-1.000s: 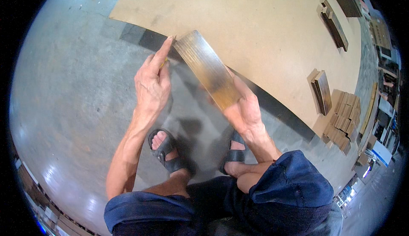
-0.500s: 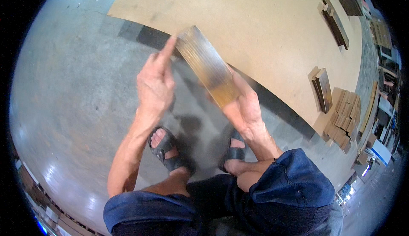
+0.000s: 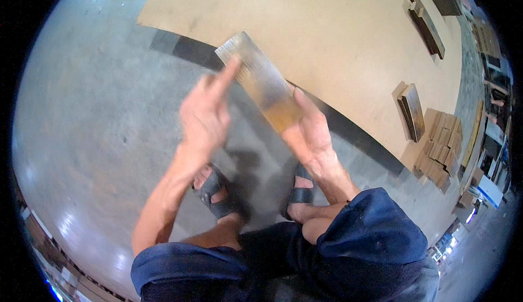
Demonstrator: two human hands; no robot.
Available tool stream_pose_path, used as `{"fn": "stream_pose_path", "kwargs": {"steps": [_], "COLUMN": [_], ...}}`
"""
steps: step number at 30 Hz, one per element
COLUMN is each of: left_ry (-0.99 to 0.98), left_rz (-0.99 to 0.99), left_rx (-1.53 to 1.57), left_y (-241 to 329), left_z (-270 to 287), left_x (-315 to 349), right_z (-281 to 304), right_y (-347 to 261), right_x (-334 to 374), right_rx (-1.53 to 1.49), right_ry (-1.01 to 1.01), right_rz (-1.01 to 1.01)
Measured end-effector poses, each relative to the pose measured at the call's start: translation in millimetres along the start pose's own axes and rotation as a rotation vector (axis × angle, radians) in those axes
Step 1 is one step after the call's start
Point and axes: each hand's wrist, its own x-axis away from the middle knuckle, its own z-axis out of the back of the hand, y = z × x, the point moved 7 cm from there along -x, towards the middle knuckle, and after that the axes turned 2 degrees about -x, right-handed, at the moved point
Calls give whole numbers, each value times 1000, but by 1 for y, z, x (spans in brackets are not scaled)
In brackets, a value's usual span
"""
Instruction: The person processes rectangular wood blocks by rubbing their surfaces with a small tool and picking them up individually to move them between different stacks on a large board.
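A grey concrete floor (image 3: 92, 100) extends beneath the entire work area. The tan worktop (image 3: 338, 40) occupies the upper and right portion of the view, its near edge running diagonally from upper left to lower right. Dark blue shorts (image 3: 376, 231) cover the person's thighs along the lower margin. The flat rectangular board (image 3: 259, 76) is held in front of the person, slanting across the worktop's near edge; its upper face shows a silvery sheen at the far end and amber-brown at the near end. The left hand (image 3: 207, 108), blurred, points its index finger over the far part of this face; contact cannot be determined. The remaining left fingers are curled, and whether they enclose anything cannot be told. The right hand (image 3: 313, 125) grips the near end of the board, thumb along the edge and the other fingers hidden underneath. A stack of brown wooden pieces (image 3: 440, 147) is located at the worktop's right corner. Black sandals (image 3: 219, 197) are on the person's feet. Long dark strips (image 3: 427, 27) lie at upper right on the worktop. A shorter dark-sided block (image 3: 412, 111) lies near the stack.
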Motion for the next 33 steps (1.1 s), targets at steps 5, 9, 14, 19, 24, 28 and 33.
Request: {"fn": "stream_pose_path", "kwargs": {"steps": [5,9,14,19,24,28,33], "left_ry": [-299,-192,-78,-318,44,171,152], "left_rz": [-172,8,-51,-301,-106,-45,-84], "left_rx": [-113,-17,-130,29,194,212,109], "left_y": [49,23,11,56,10,-4,1], "left_z": [-31,-14,-5,-30,19,39,47], "left_x": [70,46,18,90,67,3,-43], "right_z": [16,11,3,15,27,27,31], "right_y": [3,3,7,0,10,5,-3], "right_x": [-2,-3,-8,-10,-7,-5,-7], "right_rx": [68,-6,-9,134,111,214,374], "right_ry": [94,86,64,160,21,108,138], "right_rz": [20,-4,-10,62,-51,-11,71]}}
